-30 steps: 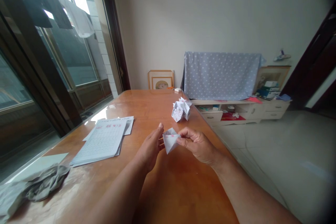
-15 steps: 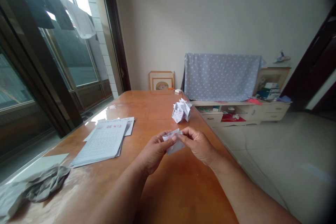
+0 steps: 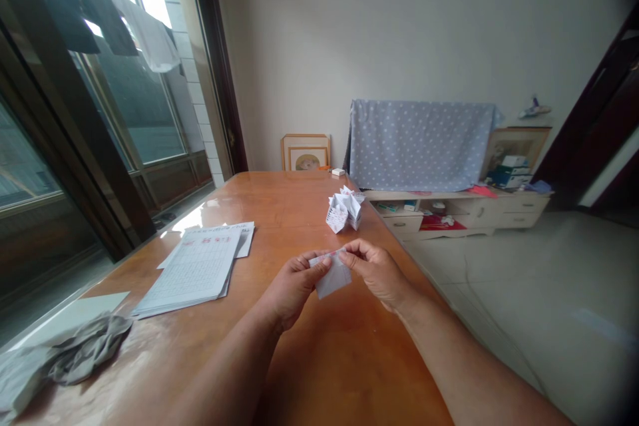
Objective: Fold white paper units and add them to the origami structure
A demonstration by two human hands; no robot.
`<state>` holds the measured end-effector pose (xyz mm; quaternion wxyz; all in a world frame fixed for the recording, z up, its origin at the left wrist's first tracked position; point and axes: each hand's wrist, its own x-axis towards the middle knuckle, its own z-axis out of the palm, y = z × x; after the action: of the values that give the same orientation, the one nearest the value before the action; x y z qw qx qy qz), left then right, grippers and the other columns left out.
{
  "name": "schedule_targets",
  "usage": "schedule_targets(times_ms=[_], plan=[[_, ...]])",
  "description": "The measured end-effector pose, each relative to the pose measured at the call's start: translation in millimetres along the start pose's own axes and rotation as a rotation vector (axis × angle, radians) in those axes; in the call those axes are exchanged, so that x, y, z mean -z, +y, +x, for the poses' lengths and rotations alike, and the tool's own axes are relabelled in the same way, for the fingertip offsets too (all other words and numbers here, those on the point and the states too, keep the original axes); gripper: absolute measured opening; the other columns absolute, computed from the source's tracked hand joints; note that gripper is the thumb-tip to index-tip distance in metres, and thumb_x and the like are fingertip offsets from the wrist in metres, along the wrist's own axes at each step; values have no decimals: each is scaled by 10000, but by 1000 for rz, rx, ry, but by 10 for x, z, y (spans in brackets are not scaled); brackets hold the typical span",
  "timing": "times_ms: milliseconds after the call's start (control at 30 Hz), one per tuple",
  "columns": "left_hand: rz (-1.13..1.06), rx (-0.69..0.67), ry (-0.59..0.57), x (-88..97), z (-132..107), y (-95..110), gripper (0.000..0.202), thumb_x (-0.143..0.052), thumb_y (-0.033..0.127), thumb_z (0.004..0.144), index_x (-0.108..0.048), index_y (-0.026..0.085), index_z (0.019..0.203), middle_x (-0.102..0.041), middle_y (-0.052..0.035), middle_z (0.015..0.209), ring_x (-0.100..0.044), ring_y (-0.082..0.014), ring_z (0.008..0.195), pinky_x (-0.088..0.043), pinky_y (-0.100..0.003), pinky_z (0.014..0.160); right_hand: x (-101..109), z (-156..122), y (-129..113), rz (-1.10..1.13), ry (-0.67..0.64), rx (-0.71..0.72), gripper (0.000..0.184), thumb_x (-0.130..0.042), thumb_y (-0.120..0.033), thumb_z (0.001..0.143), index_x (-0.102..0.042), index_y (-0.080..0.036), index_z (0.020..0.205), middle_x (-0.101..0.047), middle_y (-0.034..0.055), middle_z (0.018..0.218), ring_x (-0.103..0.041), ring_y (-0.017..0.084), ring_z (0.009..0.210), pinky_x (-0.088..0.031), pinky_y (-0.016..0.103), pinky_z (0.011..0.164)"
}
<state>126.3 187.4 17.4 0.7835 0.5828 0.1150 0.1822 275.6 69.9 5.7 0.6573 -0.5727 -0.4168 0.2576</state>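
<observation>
A small folded piece of paper, white with some red marks along its top edge, is held up above the table between both hands. My left hand pinches its left side, thumb on the near face. At the upper right corner, my right hand grips it between thumb and fingers. Just beyond the hands stands a cluster of folded white paper pieces with printed and red marks. To the left lies a stack of lined sheets with red writing on top.
The hands are over a glossy brown wooden table. A grey cloth lies at its near left, beside a pale sheet. A small white box sits at the far edge. Beyond the table's right side stands a low white cabinet.
The folded paper's top opening has been pressed closed and its face now looks flatter. Both hands keep their hold in nearly the same place.
</observation>
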Motion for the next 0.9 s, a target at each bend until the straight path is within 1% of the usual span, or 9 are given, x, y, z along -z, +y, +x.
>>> schedule_targets(times_ms=[133, 200, 300, 433, 533, 633, 733, 800, 900], plan=[[-6, 13, 23, -4, -5, 12, 439, -767, 507, 804, -735, 150, 1058, -702, -68, 869, -589, -141, 724, -439, -243, 683, 12, -7, -15, 9, 25, -14, 337, -726, -518, 823, -676, -192, 887, -658, 10, 823, -566, 167, 775, -460, 303, 752], [-20, 19, 28, -5, -2, 15, 454, -739, 546, 814, -734, 136, 1009, -697, -77, 860, -601, -155, 742, -457, -261, 709, 17, -8, -18, 38, 24, -30, 334, -731, -516, 816, -674, -194, 882, -653, 3, 802, -557, 159, 745, -455, 296, 726], [-12, 18, 41, -9, 4, 15, 472, -733, 569, 807, -730, 114, 931, -679, -73, 796, -580, -151, 696, -451, -266, 681, 19, -14, -39, 60, 11, -41, 316, -730, -500, 816, -674, -193, 864, -652, -6, 783, -542, 144, 705, -438, 286, 699], [-1, 5, 71, -21, 5, 24, 419, -751, 530, 804, -720, 115, 849, -639, -37, 721, -512, -112, 623, -410, -241, 628, 14, -26, -67, 49, -3, -47, 296, -717, -479, 830, -670, -188, 856, -650, -6, 772, -530, 138, 695, -417, 275, 678], [8, 1, 73, -20, 1, 33, 388, -757, 509, 805, -719, 124, 828, -625, -21, 706, -487, -99, 608, -392, -230, 613, 14, -28, -60, 61, -10, -60, 288, -723, -466, 824, -663, -189, 876, -655, -4, 804, -533, 138, 707, -405, 270, 672], [16, 17, 33, -13, -7, 39, 359, -768, 485, 797, -729, 133, 855, -650, -34, 746, -518, -112, 639, -403, -233, 630, 18, -20, -39, 73, 9, -46, 278, -729, -456, 817, -653, -197, 884, -641, -15, 810, -525, 134, 709, -394, 267, 669], [37, 24, -2, -14, -17, 47, 312, -815, 410, 750, -743, 135, 878, -685, -51, 798, -553, -129, 677, -415, -242, 661, 26, -6, -34, 57, 38, -11, 263, -720, -449, 819, -649, -201, 873, -620, -21, 791, -501, 129, 691, -386, 266, 653], [83, 0, 25, -19, -20, 51, 266, -822, 363, 732, -746, 135, 845, -681, -38, 756, -542, -125, 651, -407, -246, 655, 31, 2, -36, 39, 38, 0, 251, -713, -440, 820, -652, -201, 866, -619, -17, 798, -492, 128, 687, -384, 265, 642], [220, -77, 113, -13, -9, 32, 195, -770, 327, 770, -749, 144, 832, -682, -24, 724, -552, -140, 651, -413, -260, 665, 46, 14, -23, 32, 45, -18, 226, -719, -406, 805, -655, -207, 890, -629, -9, 845, -494, 126, 695, -383, 257, 619]])
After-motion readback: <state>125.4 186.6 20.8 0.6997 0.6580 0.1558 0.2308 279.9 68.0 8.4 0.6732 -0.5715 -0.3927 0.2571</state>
